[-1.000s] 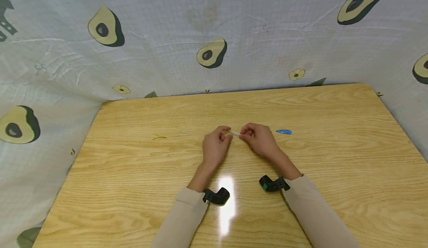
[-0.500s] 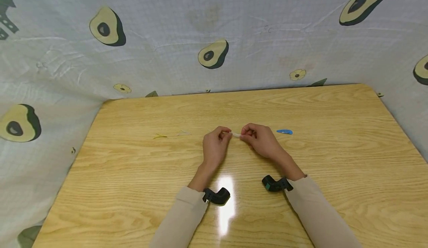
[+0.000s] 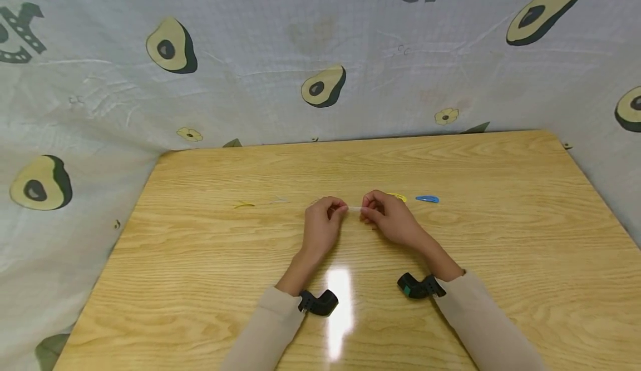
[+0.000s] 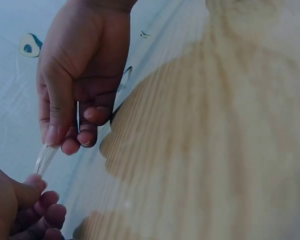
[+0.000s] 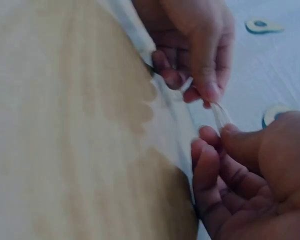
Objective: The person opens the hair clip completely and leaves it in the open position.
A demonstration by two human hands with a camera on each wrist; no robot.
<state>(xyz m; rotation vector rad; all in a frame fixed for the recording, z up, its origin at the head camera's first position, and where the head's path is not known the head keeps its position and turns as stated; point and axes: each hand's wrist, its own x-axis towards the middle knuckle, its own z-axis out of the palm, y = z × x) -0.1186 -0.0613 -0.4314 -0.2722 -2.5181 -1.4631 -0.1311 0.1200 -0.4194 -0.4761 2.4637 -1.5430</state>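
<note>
Between my two hands stretches a whitish, slim snap hair clip (image 3: 354, 208), slightly see-through in the left wrist view. My left hand (image 3: 321, 223) pinches its left end between thumb and fingers. The other end is in the pinch of my right hand (image 3: 393, 218). In the left wrist view the left hand (image 4: 20, 205) is at the lower left and the right hand (image 4: 82, 75) above, with the clip (image 4: 46, 160) spanning them. Just behind the right hand, a yellow snap hair clip (image 3: 398, 197) shows partly. To its right lies a blue snap hair clip (image 3: 427, 199).
On the left of the wooden table (image 3: 200, 282) lie a thin yellow clip (image 3: 243, 204) and a pale clip (image 3: 279, 199). Another pale piece (image 3: 314, 201) peeks out beside the left hand. A white avocado-print sheet (image 3: 250, 54) hangs along the back and sides.
Both hands keep their pinch on the hair clip, which now lies more level between them. The yellow clip behind the right hand has come into sight. The head view has shifted slightly.
</note>
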